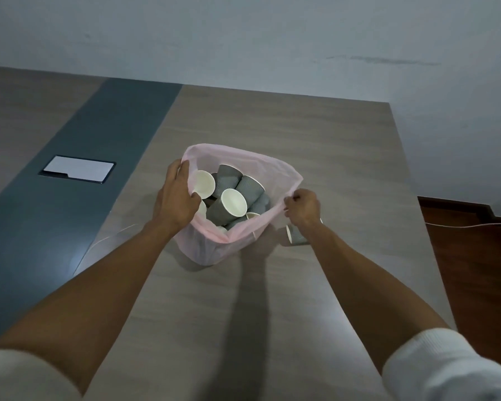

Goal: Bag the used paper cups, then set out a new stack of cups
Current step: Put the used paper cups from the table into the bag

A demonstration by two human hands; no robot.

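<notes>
Hands first, since they're doing all the work here. Only the one head view to go on, looking down at the tabletop [315, 146]. The left hand [176, 195] has its fingers hooked over the left side of the pink bag's rim, thumb tucked inside, and the right hand [302, 208] is pinching the rim on the opposite side with curled fingers. My guess is the two hands are pulling apart to keep the mouth stretched wide, because that thin plastic would flop shut on its own and the cups inside would be hard to settle.

The pink bag [243, 157] sits on the tabletop roughly mid-way between the dark centre strip and the right edge, nearer the person's side than the far edge. It stands up because the used paper cups [233, 202] fill it out. I count about five or six grey ribbed cups with white insides showing in the bag; they're jumbled on their sides and more may be buried under them, can't tell.

One stray cup [297, 237] lies on its side on the tabletop just beside the bag, partly hidden under the right wrist. So bagging looks nearly done but not finished, I'd say.

One flat white-lidded hatch [78, 168] is set in the dark strip, well apart from the bag. One thin white cable [460, 226] runs off the right edge. No fresh stack of cups anywhere in view.
</notes>
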